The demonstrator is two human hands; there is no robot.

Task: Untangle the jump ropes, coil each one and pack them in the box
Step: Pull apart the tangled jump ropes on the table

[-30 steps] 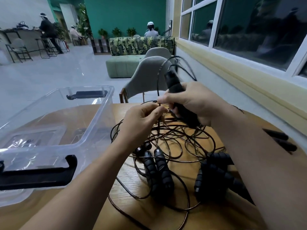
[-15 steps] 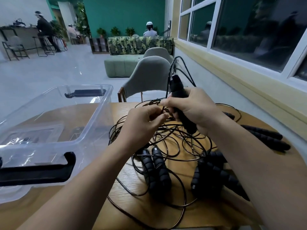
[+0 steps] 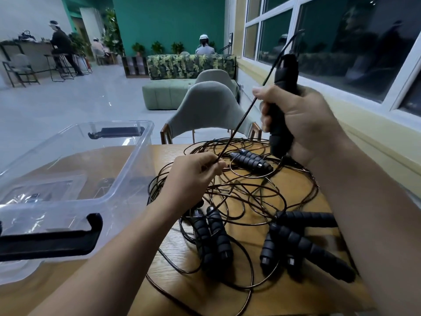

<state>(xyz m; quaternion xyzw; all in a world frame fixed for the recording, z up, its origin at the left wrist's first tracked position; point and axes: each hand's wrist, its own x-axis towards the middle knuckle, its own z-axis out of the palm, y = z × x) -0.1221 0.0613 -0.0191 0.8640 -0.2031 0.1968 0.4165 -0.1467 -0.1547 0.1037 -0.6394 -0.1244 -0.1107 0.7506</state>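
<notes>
Nothing could be read: no text, label, brand, number or sign was legible. The jump ropes (image 3: pixel 246 192), their black handles (image 3: pixel 215 238) and the clear box (image 3: pixel 127 174) showed no readable marking.

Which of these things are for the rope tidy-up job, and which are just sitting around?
For the job:
- tangled jump ropes
- raised handle
- taut cord
- clear box

Just sitting around:
- grey chair
- green sofa
- window
</notes>
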